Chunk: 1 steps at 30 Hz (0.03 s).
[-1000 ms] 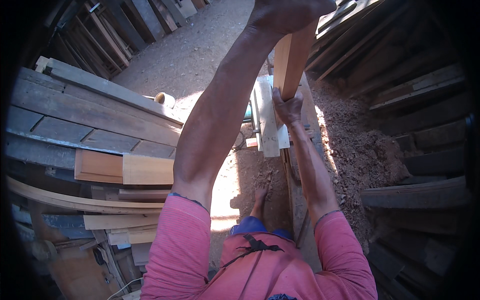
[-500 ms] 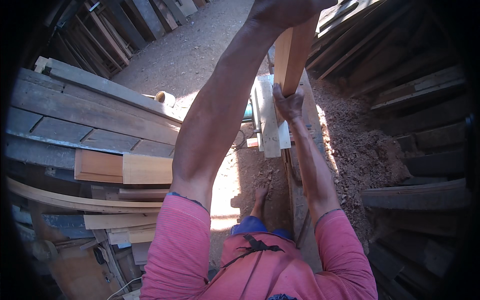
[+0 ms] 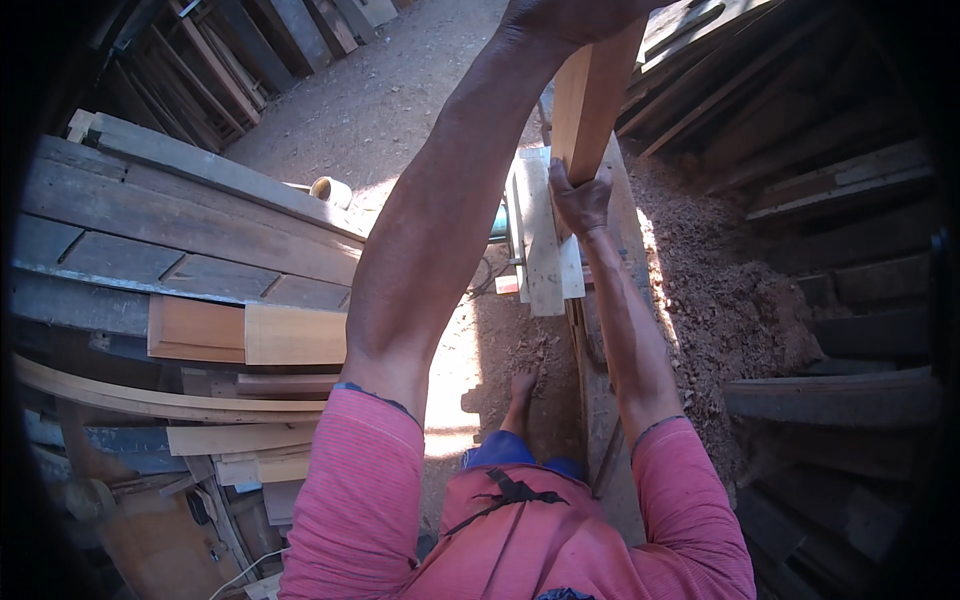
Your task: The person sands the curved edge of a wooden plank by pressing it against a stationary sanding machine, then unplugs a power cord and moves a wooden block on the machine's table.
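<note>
A squared wooden plank [image 3: 588,105], pale on one face and reddish-brown on the other, is raised in front of me on a tilt. My right hand [image 3: 582,203] grips it near its lower end, thumb up along the pale face. At the top edge of the view, my left hand [image 3: 580,18] wraps over the plank's upper part; the picture's edge cuts off some of its fingers. Under my right hand is a narrow workbench [image 3: 628,215], with a pale board [image 3: 541,250] lying along its left side.
Stacked boards [image 3: 200,210] fill the left side, with two short panels [image 3: 294,335] on top. A pale cylindrical container [image 3: 331,192] lies beyond them. Wood shavings [image 3: 715,290] heap right of the bench, beside more stacked timber [image 3: 840,390]. Planks lean at the far left [image 3: 225,65].
Both hands and the plank have shifted very slightly to the right. My hold on the plank looks the same.
</note>
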{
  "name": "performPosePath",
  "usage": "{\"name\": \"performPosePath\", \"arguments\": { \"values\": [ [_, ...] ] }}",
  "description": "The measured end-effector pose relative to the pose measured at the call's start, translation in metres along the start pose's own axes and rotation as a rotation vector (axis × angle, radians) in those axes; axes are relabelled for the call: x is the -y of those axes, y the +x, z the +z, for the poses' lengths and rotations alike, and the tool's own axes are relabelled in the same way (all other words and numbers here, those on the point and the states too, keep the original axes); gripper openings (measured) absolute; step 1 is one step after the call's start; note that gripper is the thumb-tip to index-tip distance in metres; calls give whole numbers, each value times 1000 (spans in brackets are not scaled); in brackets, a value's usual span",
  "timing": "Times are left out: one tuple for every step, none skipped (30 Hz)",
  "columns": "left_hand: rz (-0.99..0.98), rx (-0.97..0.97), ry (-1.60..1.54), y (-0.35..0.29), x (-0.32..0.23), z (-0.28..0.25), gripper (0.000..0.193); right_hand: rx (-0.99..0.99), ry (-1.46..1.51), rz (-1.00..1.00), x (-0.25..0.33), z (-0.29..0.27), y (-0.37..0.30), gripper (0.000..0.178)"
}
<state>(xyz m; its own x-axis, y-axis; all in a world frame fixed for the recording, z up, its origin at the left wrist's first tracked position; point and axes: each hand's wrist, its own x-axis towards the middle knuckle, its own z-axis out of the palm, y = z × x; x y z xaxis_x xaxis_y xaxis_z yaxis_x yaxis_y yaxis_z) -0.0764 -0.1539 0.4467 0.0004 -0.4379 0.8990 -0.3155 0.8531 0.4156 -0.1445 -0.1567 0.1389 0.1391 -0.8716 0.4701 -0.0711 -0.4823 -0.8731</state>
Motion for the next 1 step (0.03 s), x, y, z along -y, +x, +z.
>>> {"name": "performPosePath", "arguments": {
  "values": [
    [38,-1,9,2,4,0,72,14,-21,15,-2,1,0,29]
  ]
}}
